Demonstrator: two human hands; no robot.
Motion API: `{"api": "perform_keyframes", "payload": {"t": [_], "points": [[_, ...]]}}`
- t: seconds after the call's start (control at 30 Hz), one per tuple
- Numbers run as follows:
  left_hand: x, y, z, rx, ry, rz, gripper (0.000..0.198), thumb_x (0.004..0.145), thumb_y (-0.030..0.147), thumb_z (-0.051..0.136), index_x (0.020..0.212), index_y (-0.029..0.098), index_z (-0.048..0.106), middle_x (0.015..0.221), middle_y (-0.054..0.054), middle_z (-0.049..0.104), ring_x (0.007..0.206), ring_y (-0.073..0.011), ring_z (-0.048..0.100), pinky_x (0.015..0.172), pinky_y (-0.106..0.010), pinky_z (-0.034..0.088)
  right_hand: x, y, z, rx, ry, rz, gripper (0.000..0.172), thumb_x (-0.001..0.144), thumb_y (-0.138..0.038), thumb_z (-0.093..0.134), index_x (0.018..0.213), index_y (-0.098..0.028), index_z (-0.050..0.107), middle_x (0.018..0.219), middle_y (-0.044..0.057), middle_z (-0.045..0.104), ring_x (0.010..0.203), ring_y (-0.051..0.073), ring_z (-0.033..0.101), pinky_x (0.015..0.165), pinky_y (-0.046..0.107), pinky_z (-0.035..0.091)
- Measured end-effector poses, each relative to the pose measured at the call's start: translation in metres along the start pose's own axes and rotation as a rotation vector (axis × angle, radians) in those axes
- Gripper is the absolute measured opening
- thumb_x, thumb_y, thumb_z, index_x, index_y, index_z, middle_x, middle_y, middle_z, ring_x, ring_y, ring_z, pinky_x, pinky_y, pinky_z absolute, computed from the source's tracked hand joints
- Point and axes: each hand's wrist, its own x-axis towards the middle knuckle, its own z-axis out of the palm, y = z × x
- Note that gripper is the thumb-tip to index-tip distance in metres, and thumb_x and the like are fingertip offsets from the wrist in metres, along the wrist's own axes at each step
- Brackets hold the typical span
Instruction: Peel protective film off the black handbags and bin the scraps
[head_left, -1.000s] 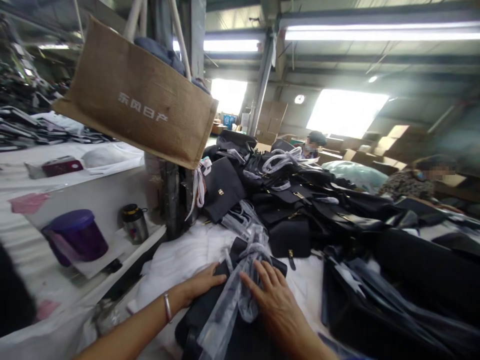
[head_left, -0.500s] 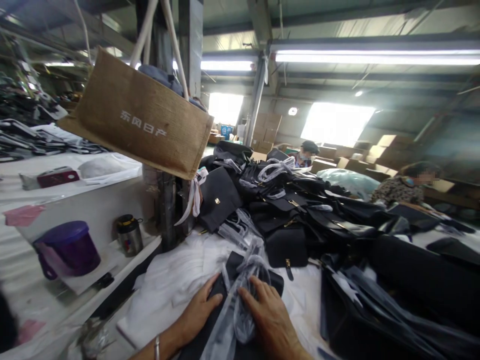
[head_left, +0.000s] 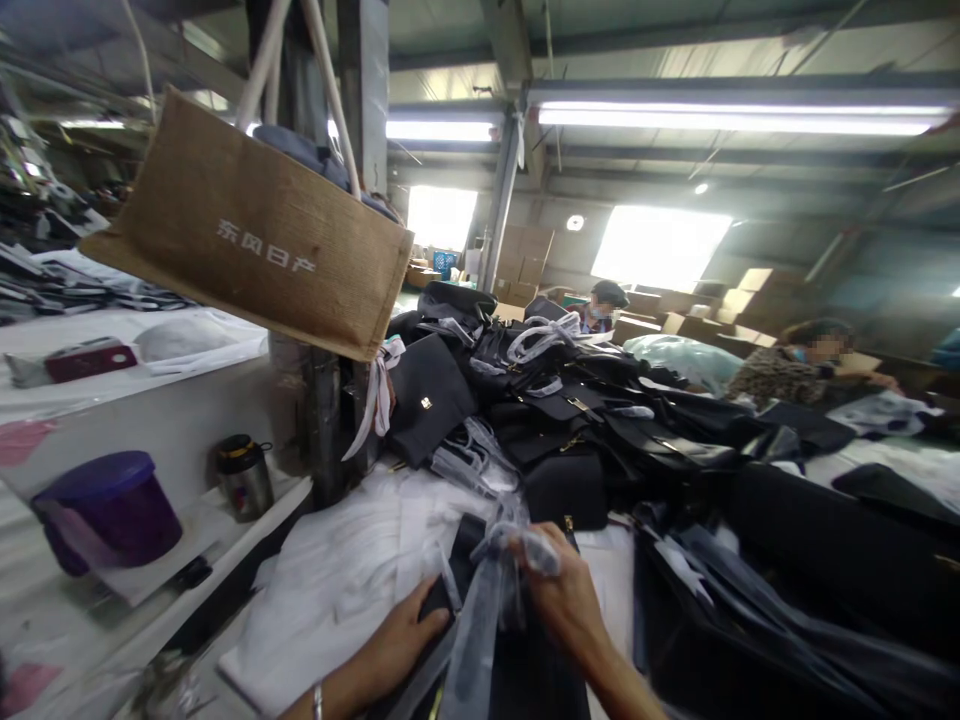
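Note:
A black handbag (head_left: 544, 665) lies in front of me, with clear plastic-wrapped straps (head_left: 476, 630) running over it. My left hand (head_left: 401, 640) holds the handbag's left edge, thumb on top and the other fingers partly hidden. Pinched in my right hand (head_left: 562, 585) is a bunch of the plastic-wrapped strap, raised above the bag. White sheets of soft packing material (head_left: 352, 560) are stacked to the left. Just beyond my hands, another black bag (head_left: 566, 490) with a gold clasp rests at the edge of the pile.
A heap of black bags (head_left: 555, 400) spreads ahead and right. A tan jute bag (head_left: 255, 240) hangs by a pillar (head_left: 322, 420). On the left stand a purple bucket (head_left: 112, 510) and a steel flask (head_left: 244, 480). Two people work beyond the heap.
My right hand has closed on the wrapped strap and lifted it up and away from the bag. My left hand stays at the bag's edge. The view has turned slightly right.

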Motion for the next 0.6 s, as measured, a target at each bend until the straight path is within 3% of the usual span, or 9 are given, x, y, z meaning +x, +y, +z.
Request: {"api": "perform_keyframes", "payload": {"t": [0.1, 0.23, 0.3, 0.4, 0.6], "points": [[-0.004, 0.005, -0.001, 0.139, 0.001, -0.033, 0.065, 0.086, 0.042, 0.053, 0.144, 0.016, 0.039, 0.149, -0.011, 0.044, 0.141, -0.0286, 0.033, 0.119, -0.044, 0.02, 0.043, 0.012, -0.009, 0.189, 0.103, 0.224, 0.033, 0.076, -0.051, 0.066, 0.073, -0.019, 0.066, 0.066, 0.002, 0.061, 0.068, 0.021, 0.059, 0.066, 0.03, 0.046], [-0.007, 0.015, -0.002, 0.405, 0.075, -0.064, 0.092, 0.082, 0.038, 0.055, 0.152, 0.011, 0.003, 0.15, -0.019, 0.04, 0.137, -0.0296, 0.04, 0.113, -0.042, 0.032, 0.073, 0.036, -0.002, 0.362, 0.106, 0.381, 0.041, 0.065, -0.054, 0.072, 0.08, -0.017, 0.064, 0.058, 0.001, 0.061, 0.056, 0.021, 0.06, 0.054, 0.031, 0.05], [-0.01, 0.019, -0.002, 0.504, 0.114, 0.012, 0.096, 0.079, 0.031, 0.058, 0.153, 0.017, -0.002, 0.155, -0.015, 0.032, 0.14, -0.0284, 0.035, 0.113, -0.041, 0.032, 0.067, 0.044, 0.005, 0.445, 0.108, 0.432, 0.046, 0.063, -0.055, 0.074, 0.085, -0.017, 0.062, 0.062, 0.001, 0.063, 0.056, 0.02, 0.062, 0.053, 0.032, 0.053], [-0.014, 0.017, 0.001, 0.58, 0.088, 0.09, 0.092, 0.076, 0.023, 0.058, 0.153, 0.021, 0.007, 0.16, -0.01, 0.02, 0.145, -0.0262, 0.023, 0.118, -0.041, 0.025, 0.041, 0.049, 0.007, 0.518, 0.104, 0.469, 0.051, 0.063, -0.057, 0.075, 0.091, -0.016, 0.061, 0.07, 0.003, 0.066, 0.062, 0.021, 0.065, 0.058, 0.033, 0.055], [-0.02, -0.004, 0.004, 0.6, -0.013, 0.065, 0.079, 0.083, 0.03, 0.054, 0.152, 0.02, 0.016, 0.159, -0.01, 0.023, 0.146, -0.0263, 0.019, 0.12, -0.047, 0.021, -0.013, 0.053, -0.002, 0.436, 0.079, 0.438, 0.048, 0.067, -0.054, 0.076, 0.094, -0.015, 0.068, 0.089, 0.008, 0.072, 0.09, 0.027, 0.068, 0.08, 0.035, 0.053]]}}
